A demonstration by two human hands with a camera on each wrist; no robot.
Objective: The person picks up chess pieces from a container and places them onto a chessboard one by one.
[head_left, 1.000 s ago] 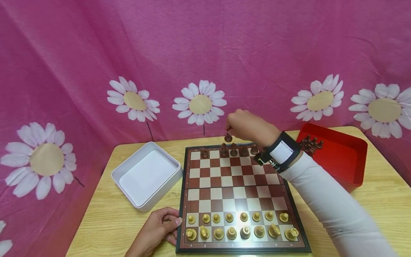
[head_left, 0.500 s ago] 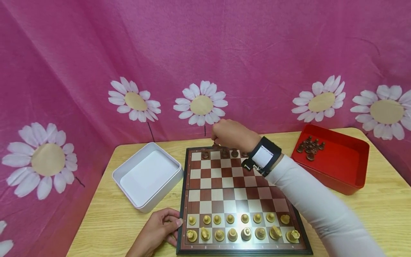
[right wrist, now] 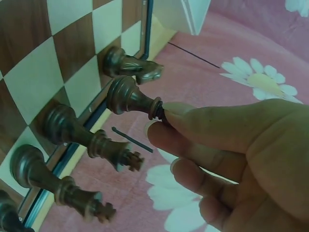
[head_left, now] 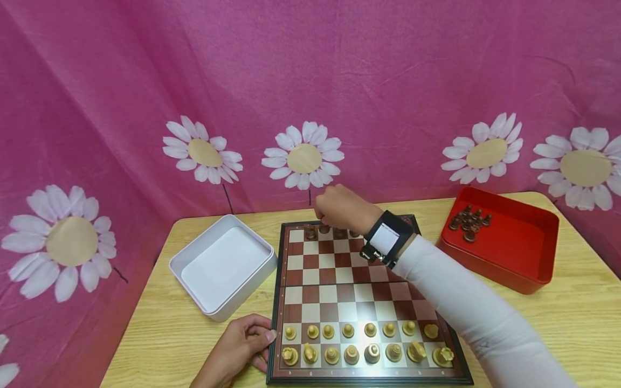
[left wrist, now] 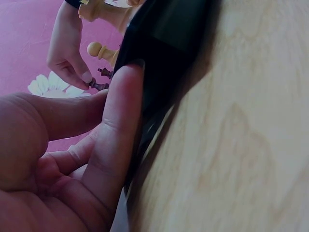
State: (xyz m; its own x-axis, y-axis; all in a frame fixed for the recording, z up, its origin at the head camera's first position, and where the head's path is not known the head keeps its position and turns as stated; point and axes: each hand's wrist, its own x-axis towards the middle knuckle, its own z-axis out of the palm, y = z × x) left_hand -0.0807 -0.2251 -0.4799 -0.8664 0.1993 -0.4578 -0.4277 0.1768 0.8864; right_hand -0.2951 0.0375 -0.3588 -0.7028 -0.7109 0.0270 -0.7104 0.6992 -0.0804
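My right hand [head_left: 343, 207] is over the far edge of the chessboard [head_left: 345, 292]. In the right wrist view, its thumb and forefinger [right wrist: 159, 129] pinch the top of a dark piece [right wrist: 126, 96], whose base is at the board, between a dark knight [right wrist: 126, 65] and a crowned dark piece [right wrist: 91, 137]. My left hand [head_left: 239, 345] grips the near part of the board's left edge; in the left wrist view, its fingertips lie against the black side [left wrist: 166, 53]. Light pieces [head_left: 351, 354] stand in two rows on the near side.
Left of the board stands a white box [head_left: 220, 269] with nothing in it. At the right, a red box [head_left: 514, 242] holds several dark pieces [head_left: 469, 221]. A pink cloth with daisies [head_left: 388, 97] hangs behind the wooden table [head_left: 155, 323].
My right hand has moved left and down with the dark piece, from above the far row to the place beside the knight. My left hand has stayed at the board's edge.
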